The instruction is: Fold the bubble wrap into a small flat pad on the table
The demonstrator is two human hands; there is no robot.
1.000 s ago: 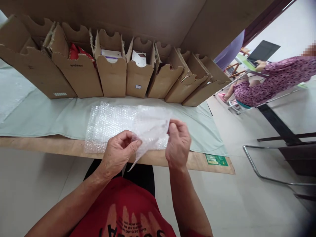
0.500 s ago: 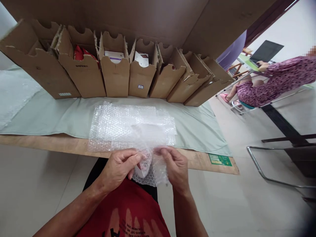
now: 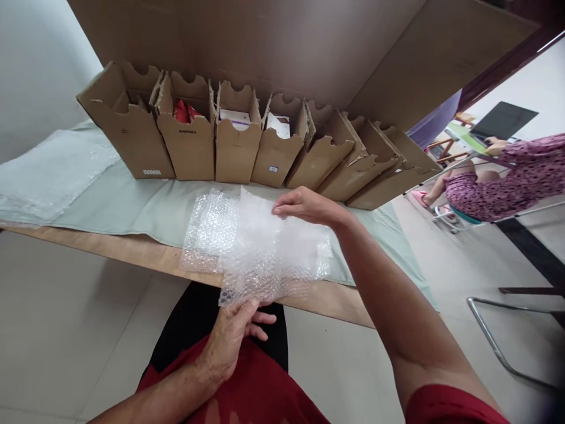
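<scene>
A piece of clear bubble wrap (image 3: 260, 247) lies spread over a flat pile of more bubble wrap (image 3: 207, 227) at the table's front edge. Whether it is a single sheet or a bag, I cannot tell. My left hand (image 3: 241, 330) pinches its near edge between thumb and forefinger, the other fingers stretched out below. At its far side, my right hand (image 3: 304, 205) has thumb and fingers closed on the wrap, with the forearm reaching across from the right.
Behind the wrap stands a row of open cardboard boxes (image 3: 238, 150), some holding red or white items. More clear wrap (image 3: 57, 171) lies at the left on the green cloth (image 3: 145, 206). A person (image 3: 507, 176) sits at the right by a laptop (image 3: 503, 121); a metal-framed chair (image 3: 485, 335) is nearer.
My right hand has moved from the near edge up to the wrap's far side. The bubble wrap, bunched between both hands before, now lies flatter on the pile. The view has shifted left.
</scene>
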